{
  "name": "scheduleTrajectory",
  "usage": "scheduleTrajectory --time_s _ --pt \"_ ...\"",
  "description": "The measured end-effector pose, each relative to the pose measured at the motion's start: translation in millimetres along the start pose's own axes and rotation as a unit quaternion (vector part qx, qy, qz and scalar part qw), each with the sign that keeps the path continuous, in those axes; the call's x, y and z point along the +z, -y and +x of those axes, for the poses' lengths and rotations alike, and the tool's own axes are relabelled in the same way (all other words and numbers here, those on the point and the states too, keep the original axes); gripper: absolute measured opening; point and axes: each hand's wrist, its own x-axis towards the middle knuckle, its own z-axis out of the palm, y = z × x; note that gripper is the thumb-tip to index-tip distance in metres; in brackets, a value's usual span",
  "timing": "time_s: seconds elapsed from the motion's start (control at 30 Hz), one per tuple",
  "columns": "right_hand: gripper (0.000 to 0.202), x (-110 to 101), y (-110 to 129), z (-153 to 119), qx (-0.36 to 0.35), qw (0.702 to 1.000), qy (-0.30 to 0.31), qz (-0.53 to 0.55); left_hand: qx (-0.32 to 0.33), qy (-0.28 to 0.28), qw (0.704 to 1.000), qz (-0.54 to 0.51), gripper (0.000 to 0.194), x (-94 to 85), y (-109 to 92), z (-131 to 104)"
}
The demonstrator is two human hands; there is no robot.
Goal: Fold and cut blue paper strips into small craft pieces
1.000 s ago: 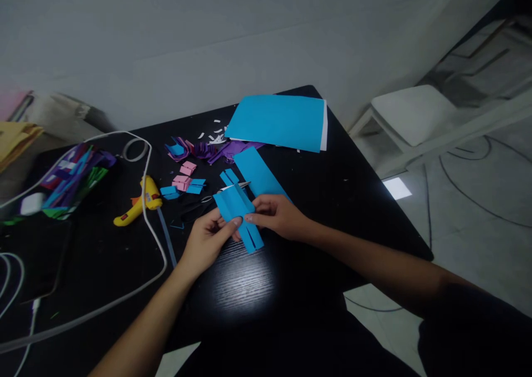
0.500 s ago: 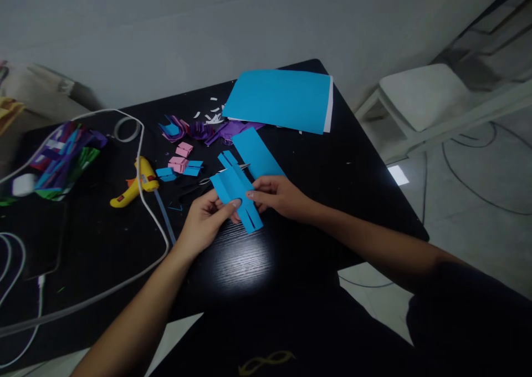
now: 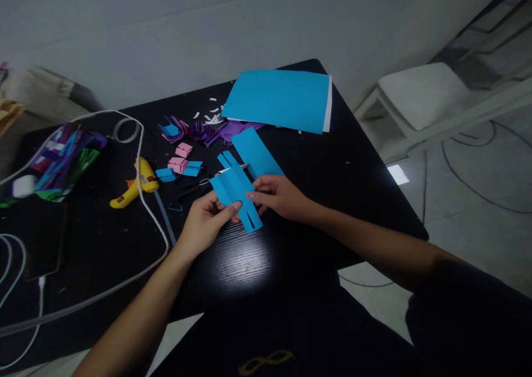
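A blue paper cutout (image 3: 233, 187) with slit, narrower ends is held between both hands over the near part of the black table. My left hand (image 3: 206, 217) pinches its left edge, thumb on top and fingers underneath. At the right edge, my right hand (image 3: 280, 198) grips it between thumb and fingers. Just beyond the cutout lies a blue paper strip (image 3: 258, 152), partly behind my right hand. Scissors (image 3: 203, 182) rest behind the cutout, which hides part of them.
Blue sheets (image 3: 278, 100) lie at the back right. Pink folded pieces (image 3: 178, 164), purple paper (image 3: 233, 130) and white scraps (image 3: 213, 119) are scattered centrally. A yellow glue gun (image 3: 145, 177) sits left, crossed by a white cable (image 3: 155, 219). A white stool (image 3: 424, 94) stands right.
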Motion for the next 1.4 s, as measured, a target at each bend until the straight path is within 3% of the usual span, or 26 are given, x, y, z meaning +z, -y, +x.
scheduleTrajectory --time_s 0.6,1.4 --pt "0.031 0 -3 1 0.01 1.0 0.001 -0.007 0.015 -0.019 1.0 -0.006 0.021 4.5 0 -1" --pt "0.037 -4 -13 4 -0.05 0.998 -0.01 -0.025 0.02 -0.037 0.999 -0.016 0.026 1.7 10 -1"
